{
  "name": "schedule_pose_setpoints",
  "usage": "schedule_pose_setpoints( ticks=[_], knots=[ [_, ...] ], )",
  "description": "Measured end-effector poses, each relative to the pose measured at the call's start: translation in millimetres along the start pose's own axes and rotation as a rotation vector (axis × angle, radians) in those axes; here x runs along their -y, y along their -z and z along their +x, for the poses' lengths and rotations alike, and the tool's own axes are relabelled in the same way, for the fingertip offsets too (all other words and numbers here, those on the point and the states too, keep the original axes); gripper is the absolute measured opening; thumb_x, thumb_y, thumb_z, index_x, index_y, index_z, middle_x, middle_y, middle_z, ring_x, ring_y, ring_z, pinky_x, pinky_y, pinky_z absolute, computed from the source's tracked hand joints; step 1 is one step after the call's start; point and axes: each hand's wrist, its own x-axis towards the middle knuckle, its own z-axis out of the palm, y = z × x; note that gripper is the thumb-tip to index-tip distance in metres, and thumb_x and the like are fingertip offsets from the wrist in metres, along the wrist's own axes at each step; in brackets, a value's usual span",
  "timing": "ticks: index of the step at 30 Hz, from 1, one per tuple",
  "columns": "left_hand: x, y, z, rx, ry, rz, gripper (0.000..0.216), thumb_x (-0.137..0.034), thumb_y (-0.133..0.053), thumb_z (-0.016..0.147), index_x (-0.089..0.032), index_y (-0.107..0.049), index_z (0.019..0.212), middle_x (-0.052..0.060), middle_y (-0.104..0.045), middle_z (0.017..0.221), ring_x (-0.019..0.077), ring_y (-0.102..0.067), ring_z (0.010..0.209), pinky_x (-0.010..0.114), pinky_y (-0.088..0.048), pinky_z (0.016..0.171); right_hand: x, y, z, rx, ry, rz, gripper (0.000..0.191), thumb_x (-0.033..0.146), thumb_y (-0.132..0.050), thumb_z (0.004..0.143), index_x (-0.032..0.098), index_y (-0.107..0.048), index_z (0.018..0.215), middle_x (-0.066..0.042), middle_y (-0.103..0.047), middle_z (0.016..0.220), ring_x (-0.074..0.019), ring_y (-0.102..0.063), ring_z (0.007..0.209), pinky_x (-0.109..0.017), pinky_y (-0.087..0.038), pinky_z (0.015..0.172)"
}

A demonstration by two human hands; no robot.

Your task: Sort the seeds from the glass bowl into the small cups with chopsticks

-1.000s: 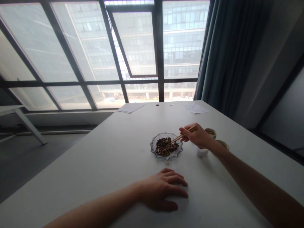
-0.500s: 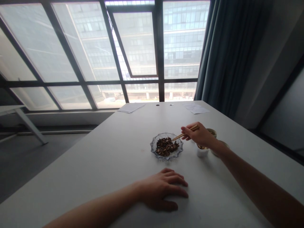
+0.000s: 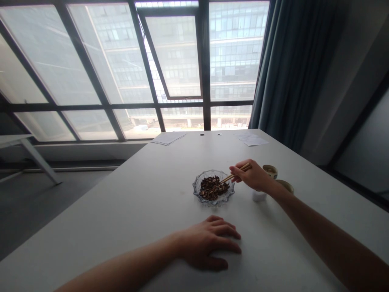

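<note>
A scalloped glass dish [image 3: 197, 191] holding several dark seeds [image 3: 212, 187] sits in the middle of the white table [image 3: 136, 202]. My right hand [image 3: 253, 177] is closed on a pair of wooden chopsticks [image 3: 234, 174], whose tips reach down into the seeds at the dish's right side. My left hand [image 3: 209, 242] lies flat on the table nearer to me, palm down, fingers spread, holding nothing. Behind my right hand stand a small white cup [image 3: 259, 196], partly hidden, and two small bowls [image 3: 270, 170] [image 3: 286, 185].
Sheets of paper lie at the table's far edge, one on the left [image 3: 167, 138] and one on the right [image 3: 252, 139]. A large window fills the back, a dark curtain [image 3: 291, 73] hangs on the right, and another table's leg [image 3: 36, 160] shows at far left.
My right hand with the chopsticks rose a little toward the cups, then came back down so the tips are in the seeds again. My left hand has stayed still.
</note>
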Motion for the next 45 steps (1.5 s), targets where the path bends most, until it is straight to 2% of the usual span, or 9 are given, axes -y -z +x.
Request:
schedule_pose_setpoints(
  ticks=[8, 17, 26, 38, 45],
  knots=[
    [-1, 1, 0, 0.006, 0.01, -0.011, 0.054, -0.058, -0.06, 0.098, -0.029, -0.059, 0.142, 0.009, -0.062, 0.15, 0.0285, -0.055, 0.142, 0.045, -0.031, 0.125, -1, -1, 1, -0.018, 0.002, 0.021, 0.052, 0.065, -0.075, 0.087, 0.014, -0.077, 0.077, -0.014, -0.081, 0.078, -0.0264, -0.08, 0.069, -0.032, -0.066, 0.063],
    [0, -1, -1, 0.0, 0.009, -0.001, 0.054, -0.058, -0.064, 0.096, -0.031, -0.058, 0.142, 0.006, -0.062, 0.15, 0.0257, -0.055, 0.142, 0.042, -0.029, 0.126, 16, 18, -6, -0.062, -0.005, 0.038, 0.055, 0.069, -0.078, 0.083, 0.014, -0.078, 0.081, -0.014, -0.081, 0.078, -0.0283, -0.082, 0.074, -0.032, -0.066, 0.064],
    [0, 0, 0, 0.006, -0.001, -0.005, 0.055, -0.058, -0.064, 0.096, -0.029, -0.058, 0.142, 0.008, -0.062, 0.149, 0.0266, -0.055, 0.142, 0.042, -0.029, 0.126, 5, -2, -1, 0.013, -0.009, 0.001, 0.05, 0.065, -0.076, 0.087, 0.015, -0.076, 0.078, -0.012, -0.081, 0.073, -0.0261, -0.08, 0.069, -0.029, -0.064, 0.063],
    [-2, 1, 2, 0.016, 0.01, -0.001, 0.055, -0.058, -0.063, 0.096, -0.03, -0.058, 0.143, 0.009, -0.061, 0.15, 0.0289, -0.055, 0.142, 0.045, -0.032, 0.126, 4, -1, -3, 0.07, 0.032, -0.025, 0.053, 0.067, -0.072, 0.09, 0.015, -0.08, 0.081, -0.011, -0.081, 0.075, -0.0251, -0.079, 0.069, -0.031, -0.063, 0.064],
    [-2, 1, 2, 0.016, 0.009, -0.013, 0.054, -0.059, -0.061, 0.097, -0.029, -0.059, 0.142, 0.009, -0.062, 0.15, 0.0282, -0.055, 0.142, 0.045, -0.03, 0.126, 3, -6, -3, 0.042, 0.011, 0.013, 0.055, 0.067, -0.071, 0.089, 0.014, -0.078, 0.078, -0.013, -0.081, 0.075, -0.0261, -0.079, 0.069, -0.033, -0.065, 0.065]
  ],
)
